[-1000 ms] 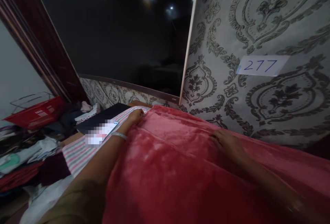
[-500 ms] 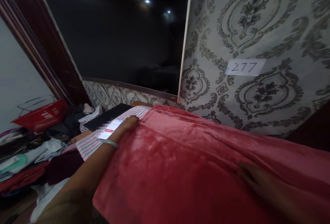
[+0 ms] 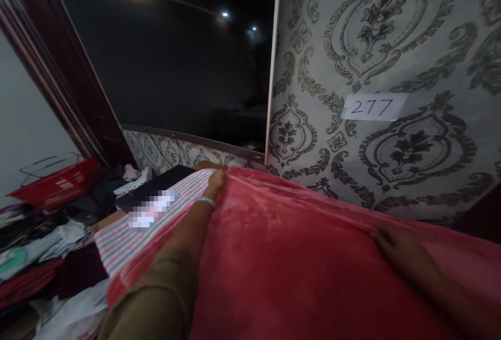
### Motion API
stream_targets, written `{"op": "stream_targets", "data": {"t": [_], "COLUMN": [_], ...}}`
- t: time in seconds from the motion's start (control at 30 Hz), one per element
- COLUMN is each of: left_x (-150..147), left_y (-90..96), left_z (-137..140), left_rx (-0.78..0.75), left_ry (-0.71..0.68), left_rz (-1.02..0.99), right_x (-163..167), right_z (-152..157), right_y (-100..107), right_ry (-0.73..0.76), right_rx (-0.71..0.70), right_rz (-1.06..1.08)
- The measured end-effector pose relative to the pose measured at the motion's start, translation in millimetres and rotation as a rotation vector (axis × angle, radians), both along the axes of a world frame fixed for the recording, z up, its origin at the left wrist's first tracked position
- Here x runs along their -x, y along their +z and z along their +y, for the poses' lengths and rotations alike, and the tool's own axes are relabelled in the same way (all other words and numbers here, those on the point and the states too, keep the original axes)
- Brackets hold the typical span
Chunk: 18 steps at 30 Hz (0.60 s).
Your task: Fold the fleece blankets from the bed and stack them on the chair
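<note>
A plush red blanket [image 3: 282,256] spreads over the surface before me and fills most of the lower view. At its far left corner, my left hand [image 3: 218,177] is closed on the edge, arm stretched forward with a pale bracelet at the wrist. My right hand [image 3: 387,241] grips a fold of the same blanket on the right, its fingers partly in shadow. Just left of my left forearm lies a pink, grey and white striped cloth [image 3: 117,246], with a pixelated bright item [image 3: 152,209] on top.
A large dark television [image 3: 176,69] hangs on the patterned wall [image 3: 305,69]. A paper marked 277 [image 3: 373,107] is stuck there. At left, a red basket [image 3: 58,183] stands behind heaped clothes [image 3: 66,241]. A black flat item [image 3: 152,189] lies behind the striped cloth.
My left hand has moved forward and right, carrying the blanket's edge toward the wall. More striped cloth shows at left. My right hand has shifted slightly forward, and a fold between the hands has flattened.
</note>
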<state>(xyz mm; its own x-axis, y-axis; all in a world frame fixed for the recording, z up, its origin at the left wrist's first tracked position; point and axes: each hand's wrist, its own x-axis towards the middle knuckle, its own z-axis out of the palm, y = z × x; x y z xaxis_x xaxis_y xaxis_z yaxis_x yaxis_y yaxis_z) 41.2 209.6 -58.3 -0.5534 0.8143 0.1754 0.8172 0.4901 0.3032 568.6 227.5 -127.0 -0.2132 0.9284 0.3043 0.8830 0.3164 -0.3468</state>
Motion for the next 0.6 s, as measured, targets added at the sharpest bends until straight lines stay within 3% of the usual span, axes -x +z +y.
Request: {"op": "stream_targets", "data": {"t": [0.13, 0.23, 0.43, 0.53, 0.6], "left_x": [0.7, 6.0, 16.8, 22.7, 27.7], "left_y": [-27.8, -33.7, -22.4, -13.6, -8.3], "left_z": [5.8, 4.5, -12.0, -38.5, -65.8], "left_rx": [0.019, 0.01, 0.028, 0.038, 0.048], "left_ry": [0.029, 0.03, 0.013, -0.012, -0.035], "left_rz": [-0.031, -0.044, -0.102, -0.154, -0.196], "right_x": [-1.3, -7.3, -10.0, -8.4, -8.0], "right_z": [6.2, 6.1, 4.0, -0.2, -8.2], "right_y": [-29.9, -39.0, -37.7, -25.9, -16.7], "right_ry": [-0.025, -0.013, -0.003, 0.048, 0.114], "right_rx": [0.042, 0.006, 0.013, -0.018, -0.11], "right_rz": [0.052, 0.082, 0.083, 0.04, 0.001]}}
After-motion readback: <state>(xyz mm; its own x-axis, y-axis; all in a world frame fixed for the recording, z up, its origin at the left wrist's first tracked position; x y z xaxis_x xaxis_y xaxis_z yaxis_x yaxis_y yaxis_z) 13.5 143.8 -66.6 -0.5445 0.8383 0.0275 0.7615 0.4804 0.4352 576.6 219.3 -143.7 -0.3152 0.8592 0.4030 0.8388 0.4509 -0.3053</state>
